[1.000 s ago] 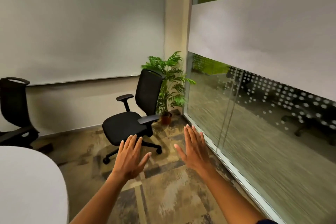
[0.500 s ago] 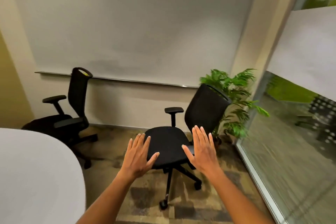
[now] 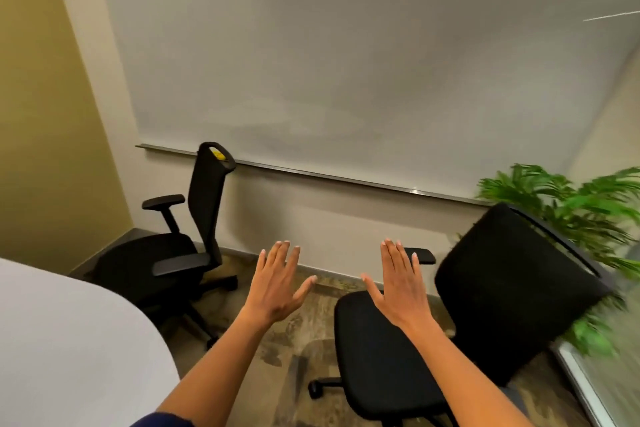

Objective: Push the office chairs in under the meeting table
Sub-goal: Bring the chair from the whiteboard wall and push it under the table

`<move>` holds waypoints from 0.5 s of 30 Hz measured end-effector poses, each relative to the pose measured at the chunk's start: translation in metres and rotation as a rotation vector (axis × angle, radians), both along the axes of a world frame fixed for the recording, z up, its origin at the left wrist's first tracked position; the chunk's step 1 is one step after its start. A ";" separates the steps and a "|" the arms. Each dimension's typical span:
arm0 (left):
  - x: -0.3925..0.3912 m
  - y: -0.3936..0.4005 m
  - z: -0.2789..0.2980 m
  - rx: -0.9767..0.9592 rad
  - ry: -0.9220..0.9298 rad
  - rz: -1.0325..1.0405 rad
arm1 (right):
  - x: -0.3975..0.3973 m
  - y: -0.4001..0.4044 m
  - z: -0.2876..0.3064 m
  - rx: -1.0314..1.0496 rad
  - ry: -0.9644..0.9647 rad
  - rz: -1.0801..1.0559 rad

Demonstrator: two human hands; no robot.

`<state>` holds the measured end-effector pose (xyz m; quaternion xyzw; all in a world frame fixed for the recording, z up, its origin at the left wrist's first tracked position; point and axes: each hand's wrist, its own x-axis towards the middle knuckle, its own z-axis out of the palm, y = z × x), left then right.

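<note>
Carpet below; near chair under right fingers.

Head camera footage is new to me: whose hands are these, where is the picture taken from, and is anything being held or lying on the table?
There is no machine here. A person wears one wide-angle camera on the head, looking forward and down, so the two bare arms reach in from the bottom. The left hand and right hand are both open, fingers spread, holding nothing and touching nothing that I can see. The white meeting table fills the lower left; the part in view shows nothing on it. Two black office chairs stand away from it: the near chair below the right hand, and the far chair by the wall. A potted plant stands at the right.
</note>
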<state>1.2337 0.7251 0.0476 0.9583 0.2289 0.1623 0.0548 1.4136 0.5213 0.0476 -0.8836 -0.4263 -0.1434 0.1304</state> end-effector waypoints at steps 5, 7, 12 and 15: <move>0.042 0.101 -0.032 -0.011 0.053 0.055 | 0.066 0.119 -0.022 -0.030 0.027 0.098; 0.065 0.148 -0.043 -0.005 0.067 0.097 | 0.100 0.170 -0.034 -0.033 0.043 0.123; 0.129 0.257 -0.039 -0.001 0.082 0.205 | 0.177 0.287 -0.047 -0.053 0.082 0.210; 0.168 0.319 -0.017 -0.020 0.038 0.268 | 0.219 0.363 -0.032 -0.036 0.092 0.261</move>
